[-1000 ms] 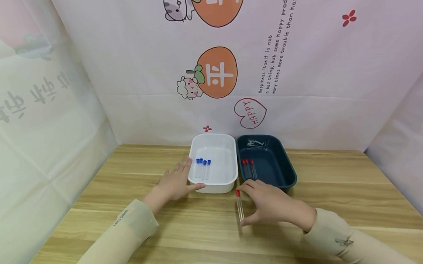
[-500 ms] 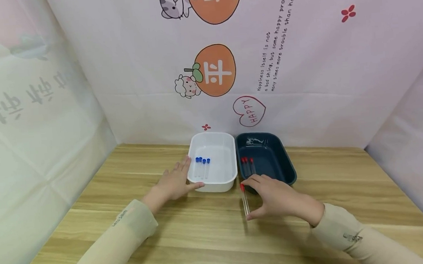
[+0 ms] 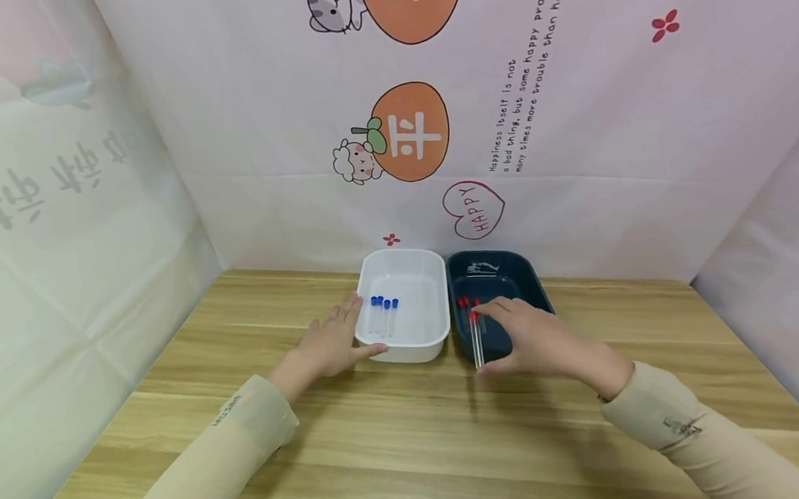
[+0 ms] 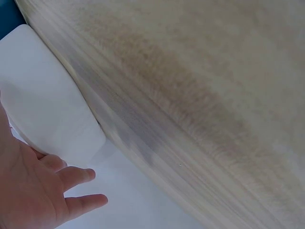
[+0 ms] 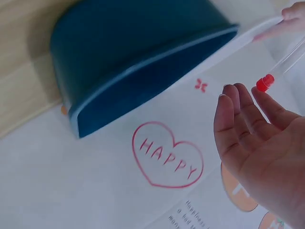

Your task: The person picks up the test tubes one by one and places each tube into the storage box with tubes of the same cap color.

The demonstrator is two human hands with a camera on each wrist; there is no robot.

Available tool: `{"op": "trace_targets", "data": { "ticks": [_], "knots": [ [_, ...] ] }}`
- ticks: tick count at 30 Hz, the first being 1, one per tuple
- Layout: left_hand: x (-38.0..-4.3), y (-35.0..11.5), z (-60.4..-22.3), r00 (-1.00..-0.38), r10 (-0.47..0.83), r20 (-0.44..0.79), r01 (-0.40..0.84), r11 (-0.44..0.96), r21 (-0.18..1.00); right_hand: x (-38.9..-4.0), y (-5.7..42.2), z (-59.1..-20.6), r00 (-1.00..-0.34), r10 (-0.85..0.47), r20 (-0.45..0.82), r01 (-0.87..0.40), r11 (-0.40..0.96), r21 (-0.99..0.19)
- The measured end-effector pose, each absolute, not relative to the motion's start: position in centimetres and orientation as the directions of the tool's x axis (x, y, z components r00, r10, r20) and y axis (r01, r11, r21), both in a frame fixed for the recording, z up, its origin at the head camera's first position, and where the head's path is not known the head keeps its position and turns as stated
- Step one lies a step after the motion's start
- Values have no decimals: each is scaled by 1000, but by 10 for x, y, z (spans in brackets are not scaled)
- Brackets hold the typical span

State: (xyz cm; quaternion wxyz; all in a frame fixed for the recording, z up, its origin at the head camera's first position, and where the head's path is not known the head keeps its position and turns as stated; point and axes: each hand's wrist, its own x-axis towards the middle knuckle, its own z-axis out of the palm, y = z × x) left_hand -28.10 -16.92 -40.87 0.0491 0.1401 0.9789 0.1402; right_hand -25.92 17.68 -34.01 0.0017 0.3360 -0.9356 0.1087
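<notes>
Pinched lengthwise between the thumb and a fingertip of my right hand (image 3: 534, 342) is a clear test tube (image 3: 477, 343) with a red cap. It is held over the near side of the dark blue basin (image 3: 523, 276), and in the right wrist view its red cap (image 5: 265, 83) meets a fingertip. Other red-capped tubes (image 3: 463, 302) lie inside that basin, partly behind the hand. My left hand (image 3: 328, 344) rests with spread fingers against the near left corner of the white basin (image 3: 410, 354). Several blue-capped tubes (image 3: 387, 320) lie side by side in the white basin.
Both basins stand side by side at the back of the wooden table (image 3: 386, 451), close to a printed white cloth (image 3: 259, 135). More pale cloth (image 3: 60, 265) hangs along the left and right sides.
My right hand has carried the red-capped test tube to the right and away from me, from in front of the basins to over the dark blue one. My left hand has stayed put.
</notes>
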Motion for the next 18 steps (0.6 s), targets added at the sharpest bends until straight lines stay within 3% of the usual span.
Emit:
{"op": "trace_targets", "data": {
  "ticks": [18],
  "knots": [
    [-279, -168, -405, -957, 283, -66, 253, 922, 295, -298, 203, -337, -858, -508, 78, -510, 823, -251]
  ]
}}
